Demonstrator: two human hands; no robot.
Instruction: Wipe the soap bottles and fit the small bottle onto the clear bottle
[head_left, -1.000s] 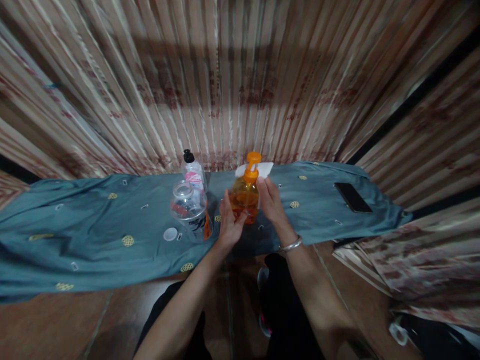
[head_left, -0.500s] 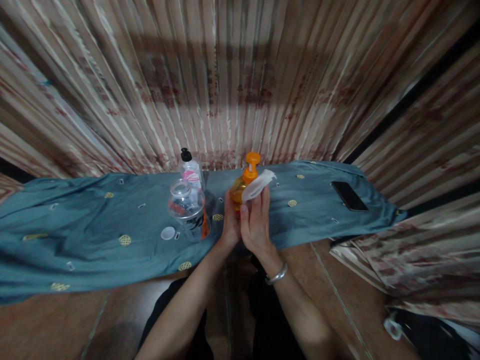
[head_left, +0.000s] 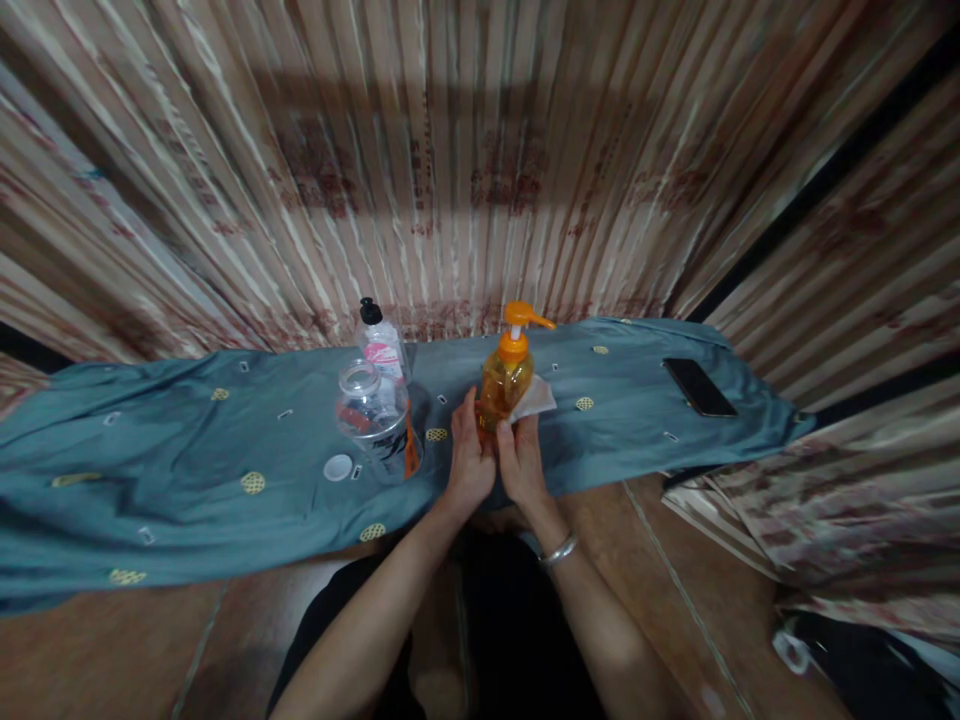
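An amber pump bottle point(head_left: 504, 385) with an orange pump head stands upright between my hands, its nozzle pointing right. My left hand point(head_left: 471, 455) is closed round the bottle's lower left side. My right hand point(head_left: 523, 460) is at its lower right, holding a white tissue point(head_left: 535, 397) against the bottle; part of the tissue is hidden behind the bottle and fingers. To the left stands a clear plastic jar point(head_left: 379, 430) with a black and orange label and an open mouth. A round white cap point(head_left: 337, 467) lies beside the jar.
Behind the jar is a clear bottle point(head_left: 384, 345) with a black cap and pink label. A black phone point(head_left: 699, 387) lies at the right on the blue patterned cloth point(head_left: 187, 430). A pleated curtain point(head_left: 480, 180) hangs along the back.
The pump bottle has turned so its nozzle points right instead of toward me. The tissue has moved from the bottle's front to its right rear side, lower down, with my right hand.
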